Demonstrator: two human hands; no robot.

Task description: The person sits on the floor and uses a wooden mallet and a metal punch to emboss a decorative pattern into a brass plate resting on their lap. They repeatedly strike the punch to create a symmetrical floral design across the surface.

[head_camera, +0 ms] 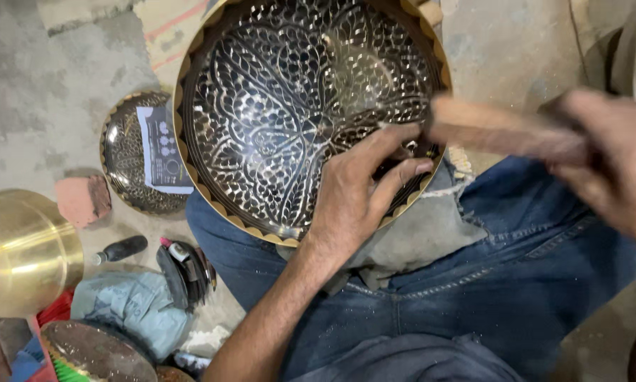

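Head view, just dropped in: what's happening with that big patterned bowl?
A person sits with the big engraved bowl propped on their lap, over jeans and a grey cloth. The left hand rests on the bowl's lower right rim, fingers pinched as if around a small tool, which is too hidden to name. The right hand holds a wooden handle, blurred, just right of that spot. On the floor to the left lie a smaller engraved bowl, a brass bowl and a brick.

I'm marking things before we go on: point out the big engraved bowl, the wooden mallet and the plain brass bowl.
engraved bowl [275, 106]: head view, on its patterned inner surface.
wooden mallet [502, 131]: head view, on the blurred wooden shaft.
plain brass bowl [21, 255]: head view, on its shiny outer wall.
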